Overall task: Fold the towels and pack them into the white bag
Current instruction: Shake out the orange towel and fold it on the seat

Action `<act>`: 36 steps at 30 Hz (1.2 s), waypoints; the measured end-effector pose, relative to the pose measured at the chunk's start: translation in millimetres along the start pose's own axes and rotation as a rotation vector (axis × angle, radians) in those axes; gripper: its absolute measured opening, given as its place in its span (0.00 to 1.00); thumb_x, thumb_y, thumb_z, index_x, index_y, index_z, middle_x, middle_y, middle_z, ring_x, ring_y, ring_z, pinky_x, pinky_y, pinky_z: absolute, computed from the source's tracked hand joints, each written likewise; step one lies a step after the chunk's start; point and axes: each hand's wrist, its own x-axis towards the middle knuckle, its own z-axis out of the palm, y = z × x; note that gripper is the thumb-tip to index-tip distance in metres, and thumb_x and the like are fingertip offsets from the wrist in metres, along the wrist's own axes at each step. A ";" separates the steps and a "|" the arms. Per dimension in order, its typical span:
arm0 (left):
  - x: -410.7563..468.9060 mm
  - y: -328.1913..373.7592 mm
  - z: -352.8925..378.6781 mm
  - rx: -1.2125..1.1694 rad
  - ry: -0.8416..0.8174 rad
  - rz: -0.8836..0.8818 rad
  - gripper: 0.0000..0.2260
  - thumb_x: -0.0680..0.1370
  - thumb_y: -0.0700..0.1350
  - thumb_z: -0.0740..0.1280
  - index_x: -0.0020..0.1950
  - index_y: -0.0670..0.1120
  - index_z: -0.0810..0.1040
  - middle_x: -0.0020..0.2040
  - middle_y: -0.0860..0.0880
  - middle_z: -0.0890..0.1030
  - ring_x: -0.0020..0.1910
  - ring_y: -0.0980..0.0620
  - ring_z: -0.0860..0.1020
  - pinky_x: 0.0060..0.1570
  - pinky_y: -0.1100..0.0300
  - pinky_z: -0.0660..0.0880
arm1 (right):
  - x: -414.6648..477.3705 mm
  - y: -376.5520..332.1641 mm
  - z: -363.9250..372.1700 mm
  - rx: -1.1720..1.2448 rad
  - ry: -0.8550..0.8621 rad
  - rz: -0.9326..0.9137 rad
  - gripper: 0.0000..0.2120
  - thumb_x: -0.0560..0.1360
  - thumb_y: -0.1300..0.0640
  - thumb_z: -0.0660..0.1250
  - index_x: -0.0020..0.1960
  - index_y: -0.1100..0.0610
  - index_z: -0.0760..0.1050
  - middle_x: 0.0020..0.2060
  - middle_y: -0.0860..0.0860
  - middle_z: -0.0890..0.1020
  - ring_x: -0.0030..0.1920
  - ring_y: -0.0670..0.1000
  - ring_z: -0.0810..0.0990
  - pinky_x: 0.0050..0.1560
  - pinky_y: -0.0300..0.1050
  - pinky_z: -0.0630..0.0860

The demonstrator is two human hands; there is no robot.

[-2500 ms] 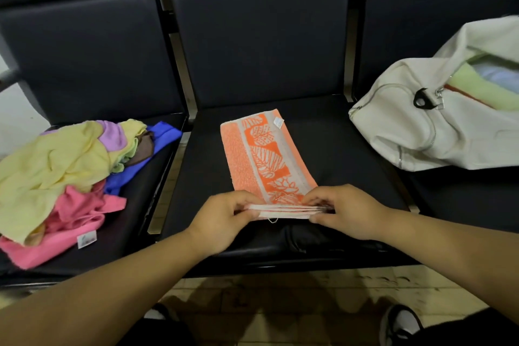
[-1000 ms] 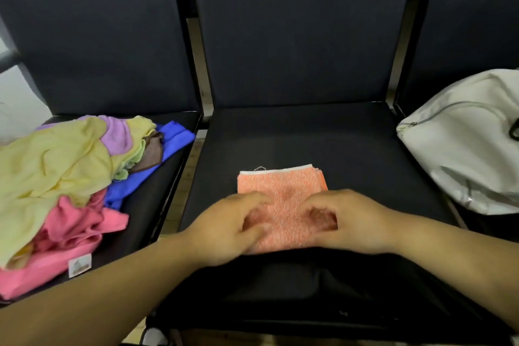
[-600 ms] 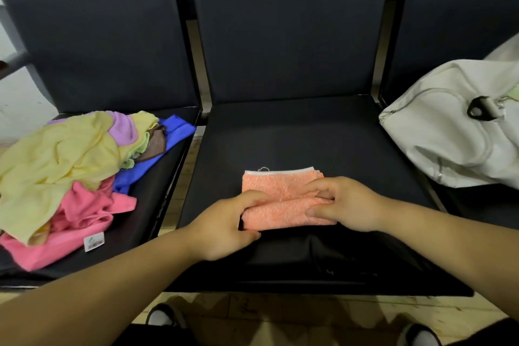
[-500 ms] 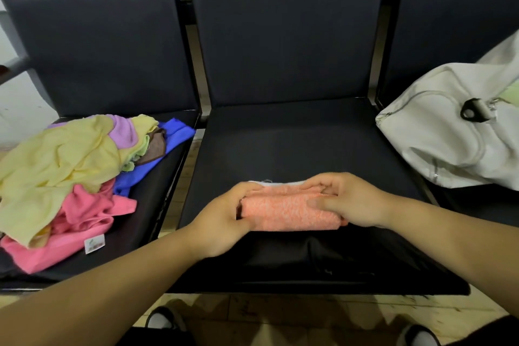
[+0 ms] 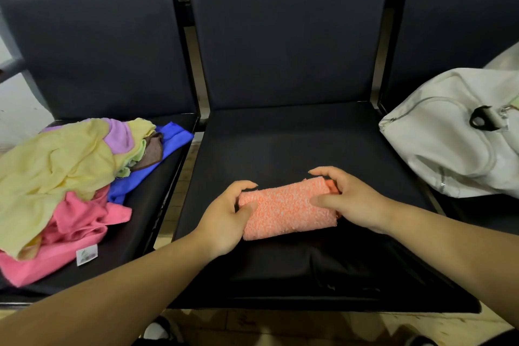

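Observation:
An orange towel, folded into a thick compact bundle, sits on the middle black seat. My left hand grips its left end, thumb on top and fingers curled over the far edge. My right hand grips its right end the same way. The white bag lies on the right seat, its opening cut off by the frame edge. A heap of unfolded towels in yellow, pink, blue and lilac covers the left seat.
Three black padded chairs stand in a row with upright backrests behind the seats. A black zipper pull hangs on the bag. A tiled floor and my shoes show below the seat's front edge.
The long orange towel was folded in half, then folded again into a thick bundle. Both hands went from pressing it flat to gripping its two ends.

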 end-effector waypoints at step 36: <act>30.0 4.0 -9.1 0.518 -0.423 0.216 0.20 0.82 0.57 0.65 0.73 0.69 0.69 0.59 0.60 0.74 0.59 0.62 0.73 0.65 0.58 0.71 | 40.8 -33.7 -7.5 -0.172 -0.693 0.351 0.15 0.72 0.57 0.78 0.57 0.47 0.82 0.59 0.53 0.83 0.53 0.52 0.86 0.54 0.51 0.82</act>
